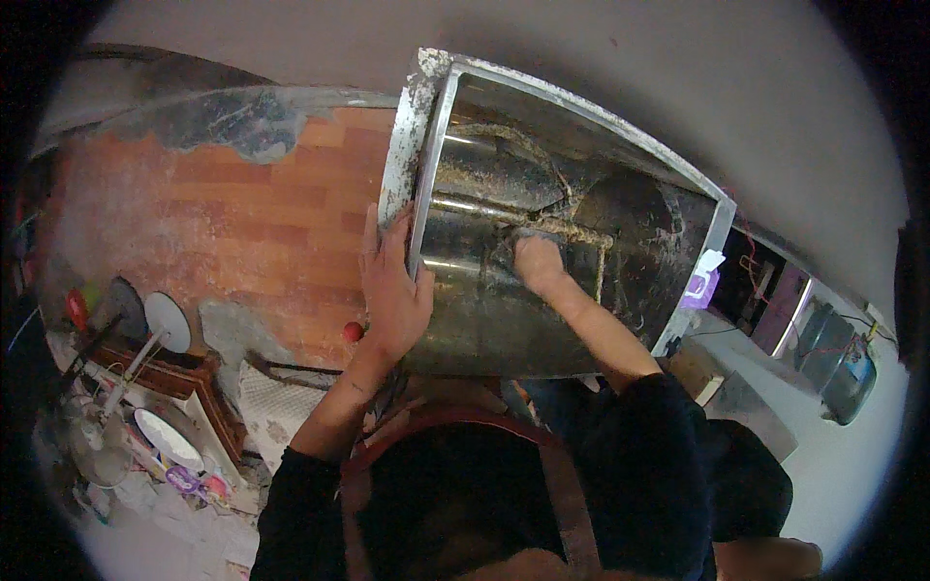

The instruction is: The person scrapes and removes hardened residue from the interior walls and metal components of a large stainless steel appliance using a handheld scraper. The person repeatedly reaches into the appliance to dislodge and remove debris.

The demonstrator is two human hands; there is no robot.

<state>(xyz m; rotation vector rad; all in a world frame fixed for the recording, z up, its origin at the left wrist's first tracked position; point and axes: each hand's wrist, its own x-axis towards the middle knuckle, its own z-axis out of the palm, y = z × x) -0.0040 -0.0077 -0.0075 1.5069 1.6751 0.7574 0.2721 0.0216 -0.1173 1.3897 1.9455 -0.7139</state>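
A large shallow metal box point(484, 339) with a pale, flaking frame lies open before me. Its shiny inside is streaked with brown grime, and a crusted pipe point(581, 232) runs across it. My left hand point(395, 281) rests on the box's left edge, fingers stretched along the outside wall and thumb by the rim. Reaching in from the lower right, my right hand point(539, 259) is closed and pressed against the inside near the pipe. A dark grey pad point(508, 254) shows at its fingers; whether it is cloth or a scrubber I cannot tell.
Wood-patterned flooring point(242, 213) with worn grey patches spreads to the left. A small red ball-like thing point(354, 332) is beside my left wrist. Round white discs point(168, 321) and clutter stand lower left. A purple packet point(701, 288) sits at the box's right edge, near a grey tub point(835, 368).
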